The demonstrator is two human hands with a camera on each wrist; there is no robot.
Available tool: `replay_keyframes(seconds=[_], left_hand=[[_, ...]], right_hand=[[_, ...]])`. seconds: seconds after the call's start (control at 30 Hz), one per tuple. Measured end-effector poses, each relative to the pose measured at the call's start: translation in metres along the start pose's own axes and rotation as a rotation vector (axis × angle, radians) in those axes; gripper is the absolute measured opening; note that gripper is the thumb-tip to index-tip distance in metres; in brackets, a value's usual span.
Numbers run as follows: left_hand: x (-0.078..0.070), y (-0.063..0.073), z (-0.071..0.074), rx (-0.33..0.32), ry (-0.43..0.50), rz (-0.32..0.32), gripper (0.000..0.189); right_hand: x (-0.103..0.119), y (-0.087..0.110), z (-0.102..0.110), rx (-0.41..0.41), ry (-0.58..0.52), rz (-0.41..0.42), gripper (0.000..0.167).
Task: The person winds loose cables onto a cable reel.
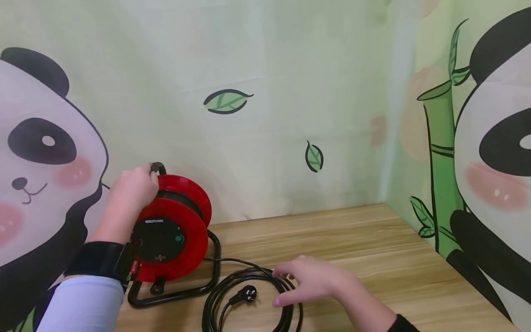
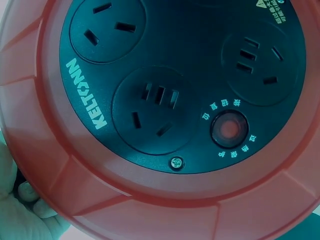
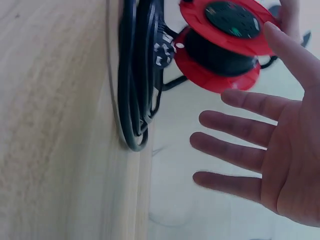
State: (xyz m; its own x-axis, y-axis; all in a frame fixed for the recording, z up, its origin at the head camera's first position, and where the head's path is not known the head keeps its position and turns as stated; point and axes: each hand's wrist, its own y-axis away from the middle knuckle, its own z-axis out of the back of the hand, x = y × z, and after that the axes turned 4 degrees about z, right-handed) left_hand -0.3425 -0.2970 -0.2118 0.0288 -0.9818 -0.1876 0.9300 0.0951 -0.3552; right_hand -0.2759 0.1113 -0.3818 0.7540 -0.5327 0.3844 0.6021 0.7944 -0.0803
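A red and black cable reel [image 1: 166, 246] marked KELTONN stands at the left on a black tubular stand [image 1: 182, 295]. My left hand [image 1: 134, 186] grips its black top handle [image 1: 159, 167]. In the left wrist view, curled fingers [image 2: 37, 202] show behind the red rim, and the socket panel [image 2: 200, 50] has a round red button [image 2: 229, 128]. Coiled black cable [image 1: 209, 304] lies on the table to the right of the reel, its plug [image 1: 244, 294] inside the loop. Over the coil's right side is my right hand [image 1: 315, 279]; its fingers are spread and hold nothing in the right wrist view.
The wood-grain table [image 1: 332, 230] meets a pale green cloth backdrop [image 1: 269, 184] printed with pandas, leaves and bamboo. A stretch of cable [image 1: 236, 260] runs from the reel to the coil. The reel's small black crank knob [image 1: 157, 286] sits low on its front.
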Motion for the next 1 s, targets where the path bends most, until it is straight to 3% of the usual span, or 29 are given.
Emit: replay_keyframes(seconds=[0.2, 0.37, 0.53, 0.7, 1.0], left_hand=[[0.0, -0.003, 0.001, 0.006, 0.013, 0.014, 0.053], [0.001, -0.002, 0.0, 0.024, 0.016, 0.034, 0.055], [0.002, -0.002, -0.001, 0.015, 0.01, 0.031, 0.052], [0.001, -0.002, 0.0, 0.025, 0.012, 0.043, 0.046], [0.002, 0.001, 0.002, 0.039, -0.011, 0.076, 0.05]], right_hand=[[0.017, -0.012, -0.01, 0.082, 0.12, 0.09, 0.07], [0.036, -0.024, -0.027, 0.209, 0.209, 0.188, 0.055], [0.052, -0.036, -0.044, 0.334, 0.219, 0.246, 0.036], [0.061, -0.047, -0.059, 0.371, 0.261, 0.326, 0.024], [0.061, -0.054, -0.073, 0.385, 0.351, 0.356, 0.023]])
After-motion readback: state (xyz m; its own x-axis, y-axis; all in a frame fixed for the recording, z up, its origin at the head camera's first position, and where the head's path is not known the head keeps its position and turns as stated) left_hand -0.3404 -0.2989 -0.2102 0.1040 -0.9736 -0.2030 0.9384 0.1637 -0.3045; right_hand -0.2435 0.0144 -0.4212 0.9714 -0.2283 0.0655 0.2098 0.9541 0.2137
